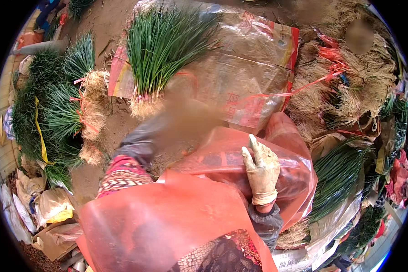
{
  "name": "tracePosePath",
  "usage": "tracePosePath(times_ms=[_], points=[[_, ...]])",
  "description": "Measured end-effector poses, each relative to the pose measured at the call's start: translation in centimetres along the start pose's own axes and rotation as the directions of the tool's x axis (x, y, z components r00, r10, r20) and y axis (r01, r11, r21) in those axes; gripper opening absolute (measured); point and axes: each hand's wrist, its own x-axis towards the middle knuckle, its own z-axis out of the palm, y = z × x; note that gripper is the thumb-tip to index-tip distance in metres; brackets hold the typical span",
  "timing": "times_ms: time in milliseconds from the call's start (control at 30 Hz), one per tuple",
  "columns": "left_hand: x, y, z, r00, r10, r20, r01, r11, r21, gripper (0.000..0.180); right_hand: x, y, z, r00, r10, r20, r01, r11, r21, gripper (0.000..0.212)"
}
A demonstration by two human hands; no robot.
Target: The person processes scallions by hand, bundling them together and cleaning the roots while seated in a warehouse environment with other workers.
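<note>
My left arm, in a dark grey sleeve [140,140] over a patterned cuff, reaches up toward a bunch of green onions [161,50]. A brown blur covers my left hand, so its fingers and anything in them cannot be made out. The bunch lies with its green leaves pointing away and its pale roots close to the blur. My right hand [263,172], in a soiled cream glove, rests over the translucent red plastic sheet [181,213] across my lap. Its fingers are stretched out and apart, with nothing visible in them.
Under the bunch a printed plastic sack [254,63] lies flat on brown soil. Tied onion bunches [68,109] are stacked at left. A large heap of rooty bunches [358,77] with red ties [333,54] fills the far right. More green onions [340,177] lie beside my right side.
</note>
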Motion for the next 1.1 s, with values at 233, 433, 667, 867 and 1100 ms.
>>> tracePosePath(times_ms=[233, 433, 667, 867, 1100], points=[[-3.2, -13.3, -15.6, 0.579, -0.693, 0.430, 0.409, 0.703, 0.582, 0.029, 0.3, -0.6, 0.6, 1.000, -0.006, 0.021, 0.008, 0.994, -0.106, 0.039], [-4.6, -29.3, -12.7, 0.673, -0.699, 0.242, 0.342, 0.584, 0.736, 0.034, 0.6, -1.6, 1.2, 0.999, 0.000, 0.033, 0.004, 0.993, -0.117, 0.037], [1.6, -29.7, -16.0, 0.998, -0.064, -0.026, 0.064, 0.719, 0.692, 0.044, 0.2, 1.0, 0.4, 0.973, -0.103, -0.207, 0.108, 0.994, 0.013, 0.035], [1.8, -26.0, -20.7, 0.910, -0.405, 0.087, 0.403, 0.818, -0.411, 0.095, -7.1, 2.2, -7.9, 0.772, 0.426, -0.473, -0.108, 0.820, 0.562, 0.033], [7.3, -18.9, -30.4, 0.939, -0.207, -0.275, 0.129, 0.952, -0.276, 0.035, -26.7, 14.3, -7.8, 0.237, 0.739, -0.630, -0.923, 0.373, 0.090, 0.022]])
